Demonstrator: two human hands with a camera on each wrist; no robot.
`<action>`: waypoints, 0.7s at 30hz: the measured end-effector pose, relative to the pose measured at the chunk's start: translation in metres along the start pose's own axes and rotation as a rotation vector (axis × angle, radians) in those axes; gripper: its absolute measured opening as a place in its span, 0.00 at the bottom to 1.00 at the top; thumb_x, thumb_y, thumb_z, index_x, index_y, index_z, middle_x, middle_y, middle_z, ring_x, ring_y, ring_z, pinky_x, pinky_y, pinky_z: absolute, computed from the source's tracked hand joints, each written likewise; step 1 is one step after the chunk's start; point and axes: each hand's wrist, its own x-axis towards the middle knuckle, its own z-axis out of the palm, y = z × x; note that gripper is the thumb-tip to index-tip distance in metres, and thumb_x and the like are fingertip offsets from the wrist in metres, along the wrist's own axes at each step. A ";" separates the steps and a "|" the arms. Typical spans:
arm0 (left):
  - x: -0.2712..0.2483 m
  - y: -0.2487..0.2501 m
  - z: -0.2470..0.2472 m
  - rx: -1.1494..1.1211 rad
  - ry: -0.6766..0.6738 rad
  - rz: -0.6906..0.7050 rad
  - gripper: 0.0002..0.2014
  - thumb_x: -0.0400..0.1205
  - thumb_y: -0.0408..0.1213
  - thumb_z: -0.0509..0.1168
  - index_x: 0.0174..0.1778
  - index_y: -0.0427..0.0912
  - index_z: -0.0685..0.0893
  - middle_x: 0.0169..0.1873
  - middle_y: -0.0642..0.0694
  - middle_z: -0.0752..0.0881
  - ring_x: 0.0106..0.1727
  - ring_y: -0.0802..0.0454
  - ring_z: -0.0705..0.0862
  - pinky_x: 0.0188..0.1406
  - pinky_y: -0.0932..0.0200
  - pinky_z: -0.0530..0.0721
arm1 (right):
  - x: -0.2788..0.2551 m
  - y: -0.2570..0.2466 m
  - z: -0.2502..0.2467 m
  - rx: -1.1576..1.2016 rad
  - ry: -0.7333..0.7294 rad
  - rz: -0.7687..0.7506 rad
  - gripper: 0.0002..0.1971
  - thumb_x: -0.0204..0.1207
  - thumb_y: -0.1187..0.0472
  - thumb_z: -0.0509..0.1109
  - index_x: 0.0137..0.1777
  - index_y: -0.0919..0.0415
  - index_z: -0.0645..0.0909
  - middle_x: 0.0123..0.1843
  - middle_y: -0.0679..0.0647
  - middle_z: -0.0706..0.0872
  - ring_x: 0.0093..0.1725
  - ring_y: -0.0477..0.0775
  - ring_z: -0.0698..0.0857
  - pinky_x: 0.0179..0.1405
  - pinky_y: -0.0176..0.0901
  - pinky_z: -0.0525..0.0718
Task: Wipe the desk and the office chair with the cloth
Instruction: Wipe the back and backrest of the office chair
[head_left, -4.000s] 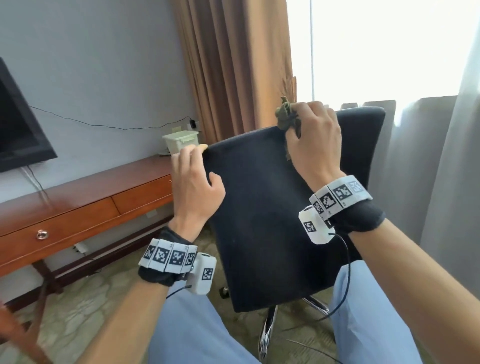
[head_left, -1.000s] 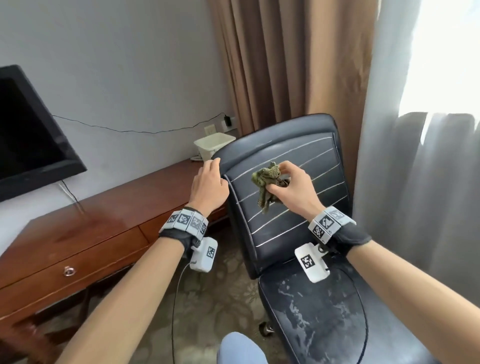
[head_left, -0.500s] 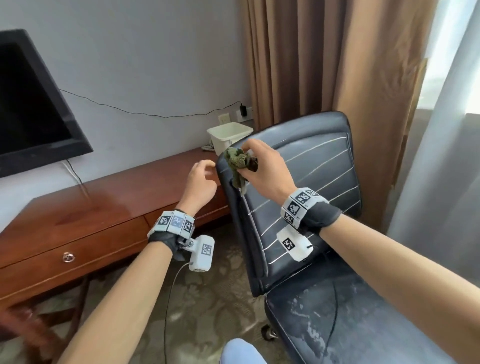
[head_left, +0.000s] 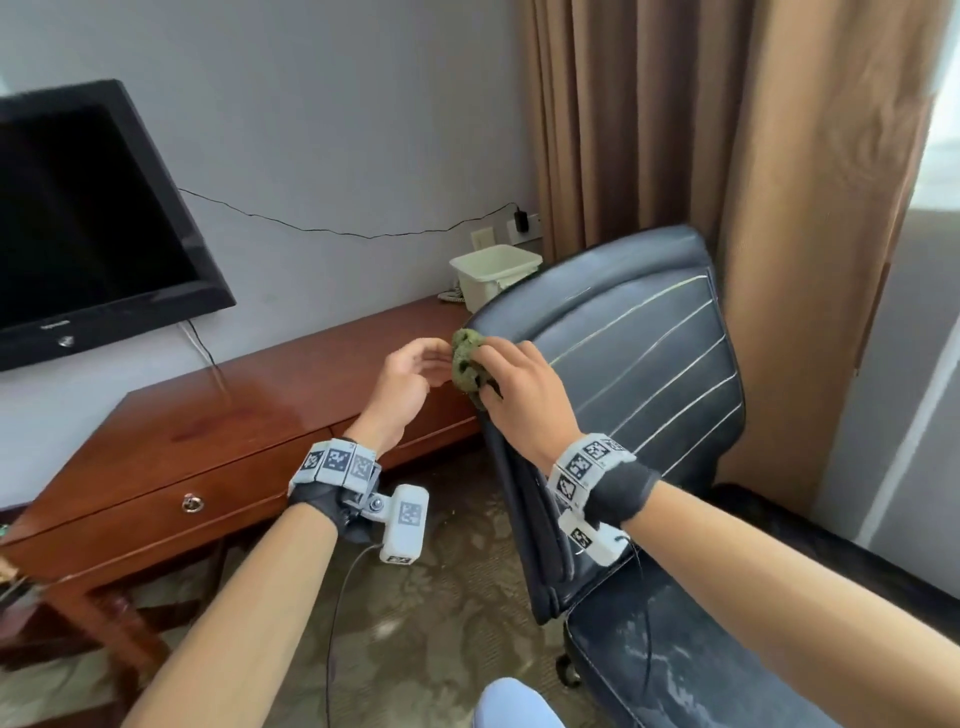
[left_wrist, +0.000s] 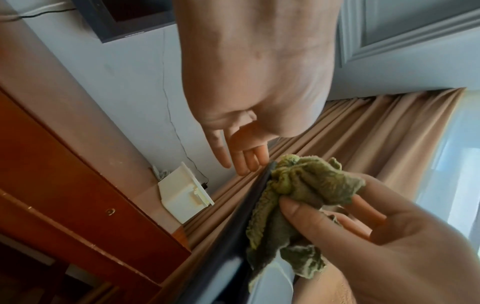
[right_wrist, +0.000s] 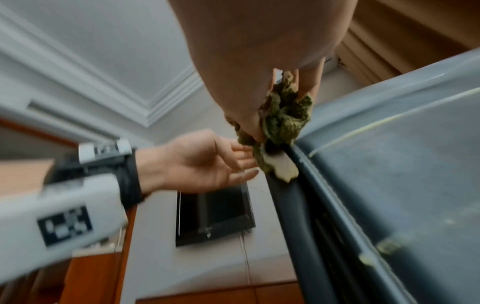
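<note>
My right hand (head_left: 511, 384) grips a bunched green cloth (head_left: 467, 366) and holds it against the left edge of the dark office chair's backrest (head_left: 639, 374). In the left wrist view the cloth (left_wrist: 306, 185) drapes over that thin edge, pinched by the right hand's fingers (left_wrist: 311, 214). My left hand (head_left: 410, 376) hovers just left of the cloth with relaxed fingers (right_wrist: 233, 162), holding nothing and off the chair. The worn chair seat (head_left: 701, 660) is at the lower right. The reddish wooden desk (head_left: 208, 441) stands to the left along the wall.
A black monitor (head_left: 88, 218) hangs on the wall above the desk. A white plastic box (head_left: 493, 273) sits at the desk's far right end, behind the chair's top. Brown curtains (head_left: 701, 130) hang behind the chair. Patterned carpet (head_left: 415, 613) lies below.
The left hand has let go of the backrest's edge and opened beside it. The right hand has brought the cloth from the backrest's front to its left edge. The chair was turned earlier.
</note>
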 end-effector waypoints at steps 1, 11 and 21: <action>0.000 0.005 0.001 -0.004 0.019 -0.003 0.31 0.71 0.06 0.45 0.52 0.37 0.85 0.42 0.49 0.91 0.43 0.63 0.90 0.46 0.65 0.87 | 0.004 -0.001 -0.006 0.034 -0.003 0.010 0.22 0.69 0.73 0.72 0.64 0.60 0.82 0.60 0.54 0.85 0.51 0.64 0.78 0.42 0.62 0.85; 0.013 0.031 0.005 0.034 0.096 -0.031 0.27 0.76 0.10 0.48 0.51 0.36 0.89 0.41 0.43 0.91 0.37 0.55 0.88 0.38 0.66 0.86 | 0.017 0.020 -0.020 -0.070 -0.083 -0.157 0.27 0.73 0.71 0.70 0.72 0.55 0.81 0.67 0.54 0.81 0.54 0.63 0.76 0.35 0.61 0.87; 0.010 0.036 0.012 0.178 0.146 -0.026 0.19 0.76 0.17 0.60 0.45 0.44 0.90 0.42 0.49 0.92 0.44 0.55 0.87 0.47 0.62 0.84 | 0.035 0.039 -0.043 0.153 0.076 0.006 0.25 0.70 0.72 0.72 0.69 0.60 0.83 0.60 0.56 0.84 0.58 0.65 0.84 0.57 0.55 0.84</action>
